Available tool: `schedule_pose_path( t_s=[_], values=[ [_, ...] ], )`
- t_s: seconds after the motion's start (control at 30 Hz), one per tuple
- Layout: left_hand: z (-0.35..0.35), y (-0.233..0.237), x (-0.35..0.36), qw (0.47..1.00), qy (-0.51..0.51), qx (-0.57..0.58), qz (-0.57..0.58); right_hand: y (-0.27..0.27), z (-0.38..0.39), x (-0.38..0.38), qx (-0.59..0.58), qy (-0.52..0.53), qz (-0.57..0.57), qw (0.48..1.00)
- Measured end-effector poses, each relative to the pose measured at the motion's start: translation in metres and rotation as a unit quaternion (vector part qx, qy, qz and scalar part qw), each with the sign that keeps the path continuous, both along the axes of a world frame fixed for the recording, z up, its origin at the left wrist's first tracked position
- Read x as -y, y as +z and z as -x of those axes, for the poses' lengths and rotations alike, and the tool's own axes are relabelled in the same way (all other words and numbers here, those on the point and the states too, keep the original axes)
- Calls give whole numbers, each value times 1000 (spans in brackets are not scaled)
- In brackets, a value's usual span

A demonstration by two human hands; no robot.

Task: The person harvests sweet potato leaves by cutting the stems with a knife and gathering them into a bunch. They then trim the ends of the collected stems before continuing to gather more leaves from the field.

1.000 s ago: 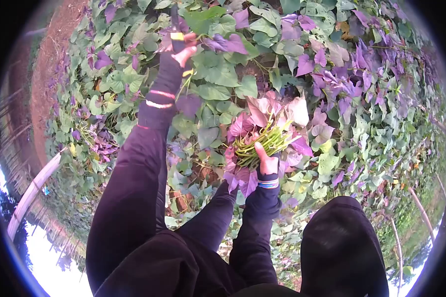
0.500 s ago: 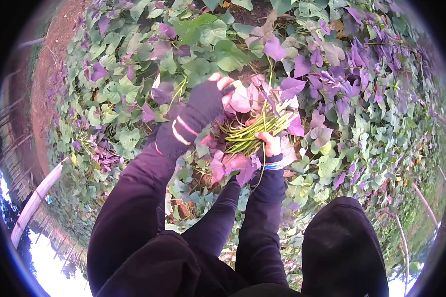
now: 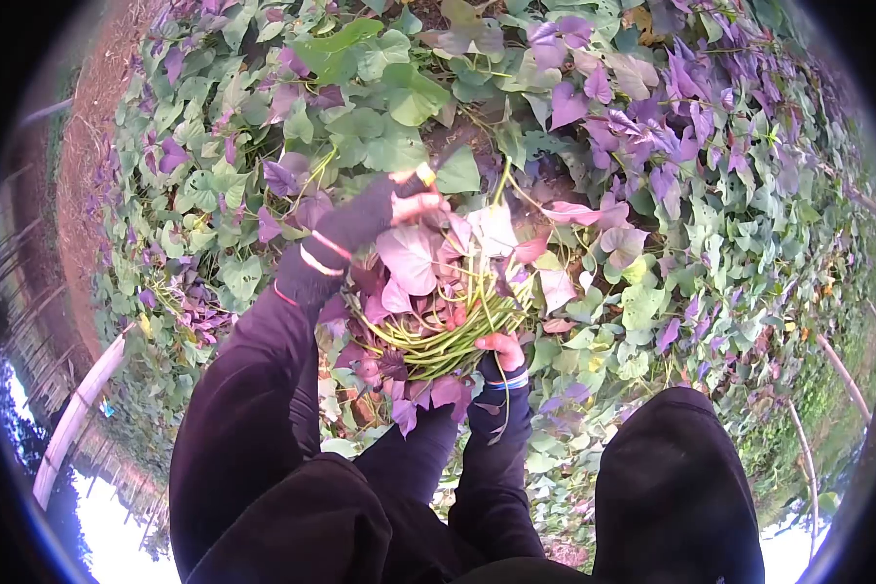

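A large bundle of green stems [image 3: 448,336] with pinkish-purple leaves lies across my right hand [image 3: 499,348]. The thumb presses on the stems, and the other fingers are mostly hidden under the bundle. Above the bundle's upper left is my left hand [image 3: 419,197], its fingers closed round a small knife with a yellow part at the handle and a dark blade [image 3: 450,156] pointing up and right. Dark sleeves cover both arms, with striped bands near the wrists.
Dense green and purple leafy vines [image 3: 652,146] spread all around. Bare reddish soil [image 3: 92,185] runs along the left. A pale wooden pole [image 3: 80,409] stands at the lower left, and thin sticks [image 3: 844,375] at the right. My dark-clothed knees [image 3: 676,477] are below.
The bundle and my right hand have moved down and left, toward my body. My left hand has shifted slightly left and down, and the knife shows more clearly.
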State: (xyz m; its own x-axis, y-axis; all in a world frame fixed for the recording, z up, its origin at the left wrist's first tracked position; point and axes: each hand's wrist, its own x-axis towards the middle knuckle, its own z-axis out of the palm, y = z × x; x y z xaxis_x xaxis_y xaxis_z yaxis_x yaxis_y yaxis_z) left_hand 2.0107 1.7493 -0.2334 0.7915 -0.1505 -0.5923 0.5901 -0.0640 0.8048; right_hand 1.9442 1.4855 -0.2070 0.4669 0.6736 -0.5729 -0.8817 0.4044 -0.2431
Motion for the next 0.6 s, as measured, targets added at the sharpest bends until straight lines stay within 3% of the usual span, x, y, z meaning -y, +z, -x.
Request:
schedule_pose_path(
  t_s=[0.03,0.07,0.13,0.2,0.27,0.37,0.43,0.47,0.53,0.57,0.6],
  values=[
    [16,4,21,998,29,53,7,1,3,-2,4,42,5,999],
    [19,28,38,997,64,47,-4,2,6,-6,7,85,11,996],
    [31,35,55,990,132,-39,-24,3,16,-14,-13,112,4,994],
    [29,43,52,985,169,-21,-42,5,21,-17,-2,132,56,990],
    [21,48,35,923,339,97,-155,15,19,-19,6,60,105,993],
    [7,86,1,872,377,178,-258,16,26,-14,39,-61,179,981],
    [15,97,-5,899,197,162,-356,23,21,-16,64,-82,203,974],
    [21,101,6,879,73,252,-399,37,13,-22,60,-87,215,971],
    [39,110,30,932,-88,203,-286,50,6,-28,62,-68,222,971],
    [43,115,37,944,-210,124,-224,48,7,-25,58,3,179,982],
    [47,116,40,943,-248,151,-165,47,7,-24,54,76,136,986]
  ],
)
